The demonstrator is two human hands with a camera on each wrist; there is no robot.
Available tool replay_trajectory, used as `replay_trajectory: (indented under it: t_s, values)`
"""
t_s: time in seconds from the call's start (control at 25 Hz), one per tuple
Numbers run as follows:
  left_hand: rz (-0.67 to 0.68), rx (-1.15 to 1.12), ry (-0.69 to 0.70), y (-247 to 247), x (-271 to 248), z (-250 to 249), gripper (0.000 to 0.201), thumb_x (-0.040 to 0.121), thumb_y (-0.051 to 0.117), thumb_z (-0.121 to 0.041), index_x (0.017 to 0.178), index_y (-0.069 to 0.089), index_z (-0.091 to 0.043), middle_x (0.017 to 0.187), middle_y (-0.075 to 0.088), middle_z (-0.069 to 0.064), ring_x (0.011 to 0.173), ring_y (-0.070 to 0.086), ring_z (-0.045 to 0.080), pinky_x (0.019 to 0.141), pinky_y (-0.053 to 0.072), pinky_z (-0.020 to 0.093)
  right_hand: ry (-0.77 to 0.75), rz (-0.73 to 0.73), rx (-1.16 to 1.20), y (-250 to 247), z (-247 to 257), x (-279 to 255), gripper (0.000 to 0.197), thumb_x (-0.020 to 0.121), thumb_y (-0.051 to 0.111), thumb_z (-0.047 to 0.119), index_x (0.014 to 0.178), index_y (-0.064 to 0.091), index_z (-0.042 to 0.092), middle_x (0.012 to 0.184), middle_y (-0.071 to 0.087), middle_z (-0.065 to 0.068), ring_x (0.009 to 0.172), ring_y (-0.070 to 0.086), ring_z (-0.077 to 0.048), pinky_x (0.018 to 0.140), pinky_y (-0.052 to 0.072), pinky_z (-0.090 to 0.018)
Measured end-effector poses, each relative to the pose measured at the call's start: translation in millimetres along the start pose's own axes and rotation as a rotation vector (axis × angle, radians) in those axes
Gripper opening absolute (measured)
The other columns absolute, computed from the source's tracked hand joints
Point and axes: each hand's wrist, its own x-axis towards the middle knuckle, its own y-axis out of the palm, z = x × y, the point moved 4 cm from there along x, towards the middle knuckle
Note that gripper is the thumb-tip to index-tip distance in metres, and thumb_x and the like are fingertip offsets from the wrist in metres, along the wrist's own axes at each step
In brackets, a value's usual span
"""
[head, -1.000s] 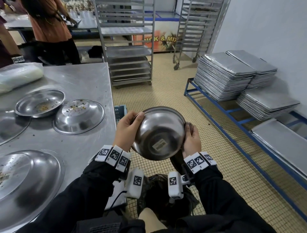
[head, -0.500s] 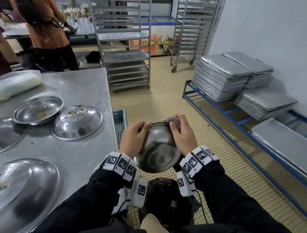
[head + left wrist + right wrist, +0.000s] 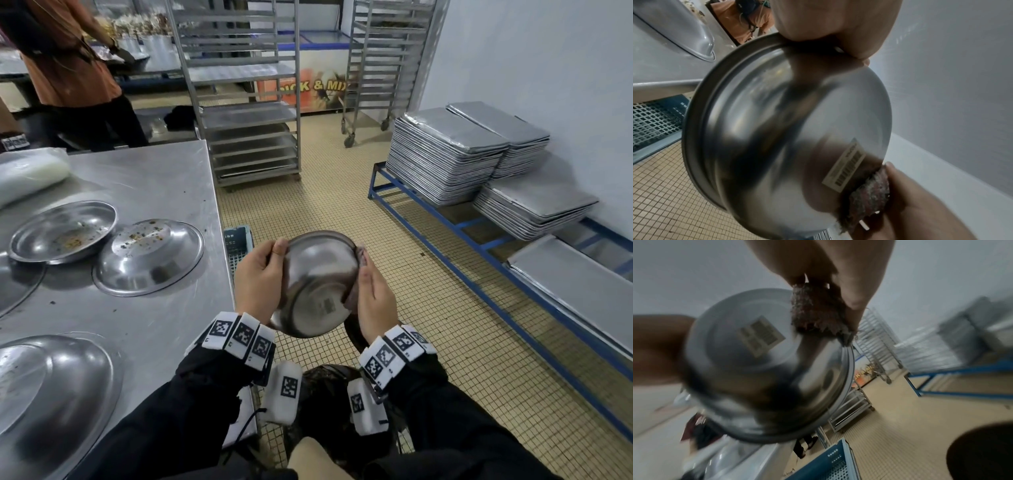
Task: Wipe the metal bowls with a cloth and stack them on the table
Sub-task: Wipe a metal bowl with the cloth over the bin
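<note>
I hold a metal bowl [image 3: 317, 284] in the air beside the table, its bottom with a barcode sticker [image 3: 846, 165] turned toward me. My left hand [image 3: 260, 277] grips the bowl's left rim, thumb over the edge. My right hand [image 3: 371, 294] presses a dark, nubbly cloth [image 3: 816, 311] against the bowl's right outer side; the cloth [image 3: 869, 193] shows between fingers and metal. On the steel table [image 3: 157, 192] lie an upright dirty bowl [image 3: 63, 231], an upturned one with crumbs [image 3: 149, 257] and a large upturned bowl [image 3: 51, 397] near me.
A blue slatted crate [image 3: 238, 241] sits on the floor by the table's corner. A dark bin [image 3: 329, 394] stands below my hands. Stacked baking trays [image 3: 442, 154] rest on a blue rack at right. Wheeled tray racks [image 3: 246, 102] stand behind. A person in orange [image 3: 68, 61] works at far left.
My right hand with the cloth has slid from the bowl's top edge down its right side. The bowl has tilted a little, and the head view has shifted.
</note>
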Motion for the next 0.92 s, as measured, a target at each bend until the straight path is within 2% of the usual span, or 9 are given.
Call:
replay_trajectory:
  t_s: [0.12, 0.28, 0.4, 0.48, 0.64, 0.72, 0.8, 0.88, 0.92]
  values:
    - [0.009, 0.008, 0.017, 2, 1, 2, 0.032, 0.099, 0.049, -0.031, 0.072, 0.059, -0.018, 0.057, 0.051, -0.004, 0.053, 0.043, 0.012, 0.055, 0.038, 0.031, -0.222, -0.009, -0.076, 3, 10, -9, 0.048, 0.1, 0.031, 0.039, 0.147, 0.03, 0.028, 0.152, 0.031, 0.01, 0.136, 0.03, -0.003, 0.108, 0.032, -0.023]
    - [0.031, -0.084, 0.018, 10, -2, 2, 0.027, 0.096, 0.055, -0.031, 0.07, 0.061, -0.027, 0.054, 0.054, -0.009, 0.05, 0.046, 0.011, 0.05, 0.04, 0.03, -0.351, -0.076, -0.196, 9, 25, 3, 0.052, 0.096, 0.03, 0.044, 0.143, 0.038, 0.023, 0.15, 0.034, 0.005, 0.139, 0.028, -0.014, 0.113, 0.027, -0.036]
    - [0.001, -0.166, -0.031, 10, 0, 3, 0.024, 0.094, 0.057, -0.032, 0.072, 0.064, -0.026, 0.054, 0.056, -0.012, 0.053, 0.048, 0.006, 0.054, 0.042, 0.023, -0.182, -0.124, -0.009, 1, 19, 12, 0.042, 0.1, 0.029, 0.04, 0.141, 0.039, 0.031, 0.14, 0.037, 0.018, 0.127, 0.038, -0.004, 0.104, 0.037, -0.032]
    - [-0.02, -0.239, -0.121, 8, 1, 8, 0.026, 0.094, 0.057, -0.035, 0.072, 0.065, -0.022, 0.057, 0.06, -0.009, 0.055, 0.054, 0.007, 0.057, 0.046, 0.023, 0.02, -0.123, 0.175, -4, 6, 12, 0.034, 0.101, 0.027, 0.043, 0.131, 0.043, 0.04, 0.134, 0.043, 0.013, 0.118, 0.046, -0.007, 0.094, 0.045, -0.032]
    - [-0.035, -0.342, -0.247, 7, -2, 25, 0.03, 0.095, 0.054, -0.039, 0.077, 0.067, -0.02, 0.065, 0.065, -0.007, 0.061, 0.06, 0.011, 0.06, 0.05, 0.024, 0.242, -0.14, 0.284, -9, -16, 6, 0.03, 0.101, 0.029, 0.041, 0.12, 0.049, 0.029, 0.109, 0.056, 0.008, 0.094, 0.056, -0.008, 0.068, 0.043, -0.02]
    - [-0.019, -0.32, -0.249, 6, -5, 31, 0.026, 0.095, 0.052, -0.038, 0.086, 0.068, -0.019, 0.076, 0.067, -0.003, 0.073, 0.063, 0.017, 0.068, 0.052, 0.029, 0.239, -0.149, 0.244, -13, -17, 6, 0.026, 0.1, 0.033, 0.042, 0.109, 0.051, 0.024, 0.098, 0.059, 0.008, 0.088, 0.059, -0.013, 0.067, 0.043, -0.023]
    - [0.029, -0.249, -0.217, 5, -7, 35, 0.015, 0.096, 0.051, -0.036, 0.099, 0.063, -0.027, 0.091, 0.068, -0.001, 0.087, 0.066, 0.021, 0.078, 0.054, 0.035, 0.182, -0.1, 0.121, -19, -12, 14, 0.024, 0.1, 0.035, 0.041, 0.104, 0.051, 0.023, 0.092, 0.059, 0.008, 0.084, 0.058, -0.011, 0.065, 0.042, -0.022]
    - [0.135, -0.18, -0.142, 6, -9, 29, 0.013, 0.096, 0.051, -0.034, 0.104, 0.058, -0.04, 0.102, 0.067, 0.0, 0.094, 0.065, 0.019, 0.082, 0.055, 0.034, 0.064, -0.001, -0.067, -22, -1, 24, 0.022, 0.1, 0.038, 0.037, 0.103, 0.053, 0.021, 0.091, 0.06, 0.007, 0.083, 0.058, -0.01, 0.064, 0.042, -0.02]
    - [0.189, -0.139, -0.1, 9, -10, 25, 0.015, 0.096, 0.051, -0.032, 0.106, 0.057, -0.041, 0.103, 0.067, -0.001, 0.094, 0.065, 0.016, 0.082, 0.055, 0.031, -0.016, 0.058, -0.167, -22, 7, 29, 0.021, 0.099, 0.041, 0.034, 0.103, 0.055, 0.019, 0.091, 0.06, 0.006, 0.082, 0.057, -0.01, 0.065, 0.043, -0.02]
